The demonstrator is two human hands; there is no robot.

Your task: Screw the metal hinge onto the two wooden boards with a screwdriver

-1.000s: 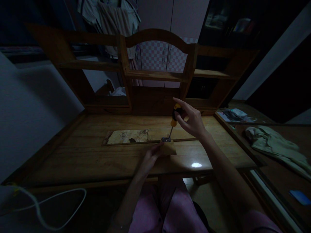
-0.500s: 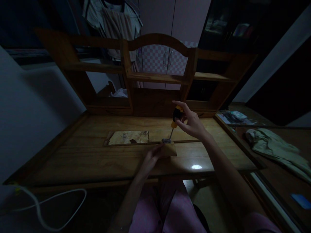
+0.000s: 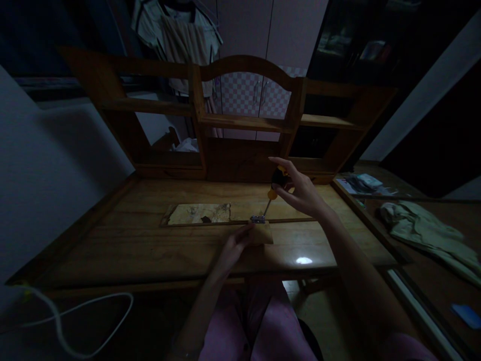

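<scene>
My right hand grips a black-and-yellow screwdriver by its handle, fingers curled round it. The shaft slants down to the left, and its tip meets a small metal hinge. That hinge sits at the far edge of a small wooden block on the desk. My left hand is closed on the block's left side, with its fingertips beside the hinge. Whether a screw is under the tip is too small to tell.
The wooden desk has a worn inlaid strip left of the block. Behind rises a wooden shelf unit. A white cable loops at lower left. Pale cloth and a blue card-like object lie at right.
My right hand and the screwdriver handle have shifted slightly right, so the shaft leans a little more. The tip stays at the hinge, and my left hand keeps holding the block.
</scene>
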